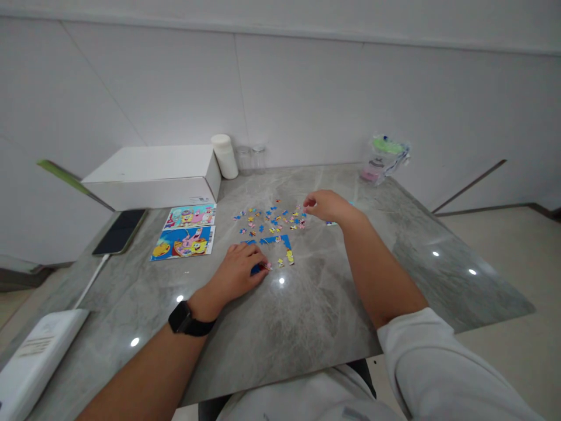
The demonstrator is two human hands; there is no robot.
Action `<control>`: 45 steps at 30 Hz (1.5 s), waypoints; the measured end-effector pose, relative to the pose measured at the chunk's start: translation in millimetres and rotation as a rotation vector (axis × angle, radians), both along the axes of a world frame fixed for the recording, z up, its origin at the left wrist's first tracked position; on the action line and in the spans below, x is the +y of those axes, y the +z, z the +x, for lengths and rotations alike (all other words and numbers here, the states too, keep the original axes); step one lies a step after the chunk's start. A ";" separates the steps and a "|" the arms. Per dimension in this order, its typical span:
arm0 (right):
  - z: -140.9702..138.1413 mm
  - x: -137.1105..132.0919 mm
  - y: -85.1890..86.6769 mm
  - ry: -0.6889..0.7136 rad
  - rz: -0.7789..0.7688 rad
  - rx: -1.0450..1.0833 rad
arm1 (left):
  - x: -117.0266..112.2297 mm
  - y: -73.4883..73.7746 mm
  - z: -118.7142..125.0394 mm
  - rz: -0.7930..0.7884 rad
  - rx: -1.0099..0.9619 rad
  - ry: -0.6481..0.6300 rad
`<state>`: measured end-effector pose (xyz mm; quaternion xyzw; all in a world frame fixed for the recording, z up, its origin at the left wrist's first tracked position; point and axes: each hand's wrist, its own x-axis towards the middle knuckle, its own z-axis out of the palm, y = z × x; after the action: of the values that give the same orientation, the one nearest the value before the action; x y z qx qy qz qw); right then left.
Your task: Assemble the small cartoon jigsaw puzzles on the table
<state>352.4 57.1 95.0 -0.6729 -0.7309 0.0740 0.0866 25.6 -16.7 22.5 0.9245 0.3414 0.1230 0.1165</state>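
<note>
Several small colourful jigsaw pieces [274,220] lie scattered on the grey marble table [315,304]. A partly joined blue edge strip [276,241] sits just in front of them. My left hand [239,270], with a black watch on the wrist, rests on the table with its fingers curled onto the strip's left end. My right hand [326,206] hovers at the right side of the loose pieces, fingers pinched together over a piece too small to name.
Two cartoon picture cards [186,232] lie left of the pieces. A white box [153,175], a white bottle [225,155] and two small jars stand at the back. A phone [119,231] lies at the left, a plastic bag [384,158] at the back right.
</note>
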 end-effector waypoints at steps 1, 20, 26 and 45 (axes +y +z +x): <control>1.4 -0.4 -0.8 -0.003 -0.019 -0.009 | -0.2 0.1 0.2 -0.001 0.004 0.003; -3.5 0.4 -11.4 0.005 -0.146 -0.148 | -6.6 0.0 7.0 0.013 -0.250 -0.046; -33.6 5.9 -51.5 0.082 -0.135 -0.148 | -4.0 -7.2 5.2 0.022 -0.385 0.039; -20.3 19.6 -71.3 0.094 -0.105 -0.130 | 1.2 -12.6 5.6 -0.013 -0.556 0.107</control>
<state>332.2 76.7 23.7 -0.6447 -0.7610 0.0724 -0.0002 31.2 -15.5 9.8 0.8352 0.3454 0.3757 0.2048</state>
